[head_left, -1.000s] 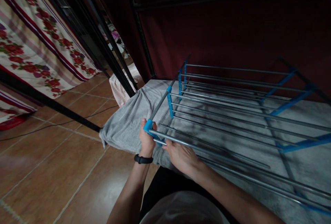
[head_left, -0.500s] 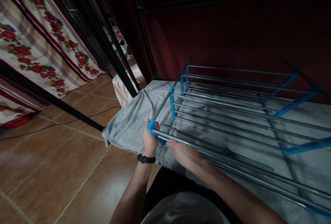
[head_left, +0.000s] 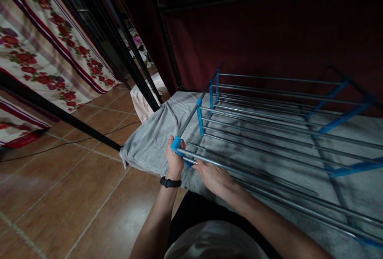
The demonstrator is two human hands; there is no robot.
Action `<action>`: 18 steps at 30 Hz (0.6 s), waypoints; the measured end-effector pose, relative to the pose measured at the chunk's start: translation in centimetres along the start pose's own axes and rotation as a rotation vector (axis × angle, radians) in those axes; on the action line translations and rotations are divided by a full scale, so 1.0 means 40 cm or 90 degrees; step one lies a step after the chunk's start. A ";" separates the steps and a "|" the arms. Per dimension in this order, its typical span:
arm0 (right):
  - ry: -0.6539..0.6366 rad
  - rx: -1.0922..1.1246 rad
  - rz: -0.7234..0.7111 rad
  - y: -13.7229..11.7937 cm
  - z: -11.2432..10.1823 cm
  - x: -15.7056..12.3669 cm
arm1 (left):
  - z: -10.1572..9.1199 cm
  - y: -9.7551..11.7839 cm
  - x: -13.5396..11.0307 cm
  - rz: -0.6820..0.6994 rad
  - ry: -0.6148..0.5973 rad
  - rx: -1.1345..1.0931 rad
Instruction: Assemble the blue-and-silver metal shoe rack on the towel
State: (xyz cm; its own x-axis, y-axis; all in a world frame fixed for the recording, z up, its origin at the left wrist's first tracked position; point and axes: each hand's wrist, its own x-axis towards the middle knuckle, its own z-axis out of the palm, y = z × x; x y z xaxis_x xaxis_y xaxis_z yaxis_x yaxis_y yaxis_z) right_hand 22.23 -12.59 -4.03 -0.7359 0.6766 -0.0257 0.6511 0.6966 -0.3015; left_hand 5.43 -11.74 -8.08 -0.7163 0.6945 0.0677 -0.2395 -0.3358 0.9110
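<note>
A rack of grey metal tubes with blue plastic side brackets lies on a grey blanket; it looks like a shoe rack. My left hand, with a black band on the wrist, is closed around the blue corner connector at the near left end. Just right of it, my right hand has its fingers closed on a lower metal tube close to that bracket. The upper front tube passes over the right hand and hides part of its fingers. A loose-looking tube lies inside the frame on the blanket.
The grey blanket hangs over the left edge of the surface. Black metal posts and a slanted black bar stand at left. Dark red cloth hangs behind. A cable crosses the tiled floor.
Both hands keep their hold on the rack's near left corner. The view and the hands have shifted only very slightly.
</note>
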 end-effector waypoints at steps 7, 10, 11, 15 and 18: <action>-0.011 0.017 -0.019 0.013 0.000 0.013 | 0.006 0.001 -0.001 -0.003 0.003 -0.015; -0.023 0.041 -0.015 0.014 -0.004 0.017 | 0.006 0.000 0.001 -0.010 0.004 -0.026; -0.031 0.047 -0.019 0.013 -0.006 0.016 | 0.005 -0.001 0.002 -0.012 0.008 -0.026; -0.024 0.035 -0.029 0.008 -0.007 0.008 | 0.000 -0.007 0.004 -0.009 0.022 -0.009; -0.026 0.030 -0.027 0.007 -0.006 0.005 | -0.002 -0.010 0.002 0.007 0.010 -0.004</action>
State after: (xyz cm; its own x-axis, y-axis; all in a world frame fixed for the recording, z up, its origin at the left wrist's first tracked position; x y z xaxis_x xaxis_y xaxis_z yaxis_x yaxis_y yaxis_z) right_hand 22.32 -12.21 -3.88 -0.7703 0.6357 -0.0498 0.6101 0.7120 -0.3476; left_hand 5.40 -11.59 -8.47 -0.7295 0.6804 0.0704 -0.2364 -0.3474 0.9074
